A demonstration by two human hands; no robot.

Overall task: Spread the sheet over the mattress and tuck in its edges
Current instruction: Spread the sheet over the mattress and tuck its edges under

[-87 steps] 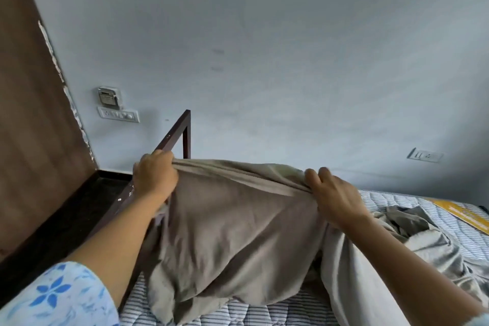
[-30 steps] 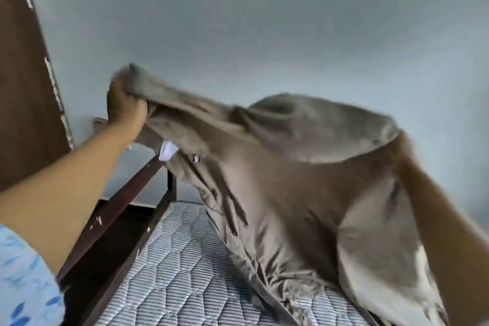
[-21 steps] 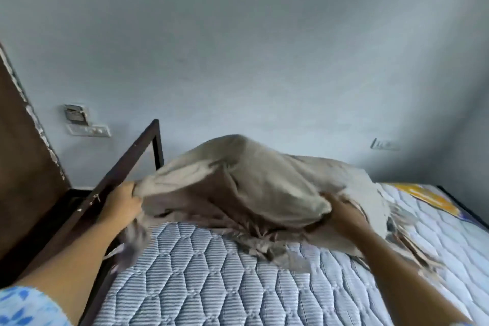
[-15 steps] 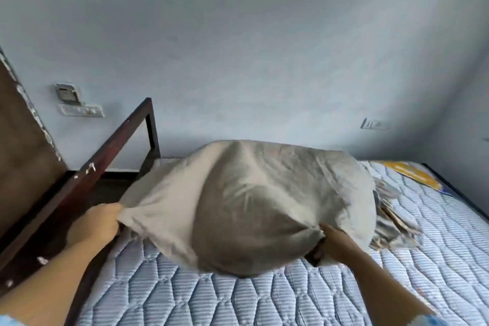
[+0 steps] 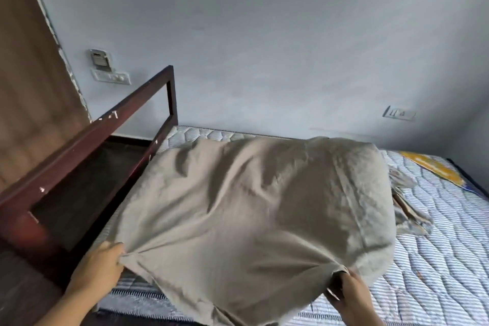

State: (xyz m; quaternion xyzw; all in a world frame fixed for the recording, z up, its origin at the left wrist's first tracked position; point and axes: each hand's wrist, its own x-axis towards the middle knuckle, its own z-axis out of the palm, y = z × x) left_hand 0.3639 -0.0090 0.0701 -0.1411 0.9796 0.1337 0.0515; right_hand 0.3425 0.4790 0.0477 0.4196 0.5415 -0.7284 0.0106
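A beige-grey sheet (image 5: 251,209) billows over the left end of the blue-and-white striped quilted mattress (image 5: 444,259). My left hand (image 5: 100,267) grips the sheet's near edge at the left, close to the mattress corner. My right hand (image 5: 349,291) pinches the same near edge further right. The sheet is puffed up with air between my hands and the wall. A bunched part of it lies on the mattress at its right side (image 5: 407,204). The right half of the mattress is bare.
A dark red-brown bed frame rail (image 5: 87,137) rises along the left end of the mattress. A wooden panel (image 5: 29,87) stands at far left. The grey wall (image 5: 264,47) carries switch plates (image 5: 111,77). A yellow label (image 5: 434,169) sits at the mattress's far right.
After being flung up high, the sheet has come down and spread wider over the mattress's left end. Both hands have pulled its near edge down and toward me.
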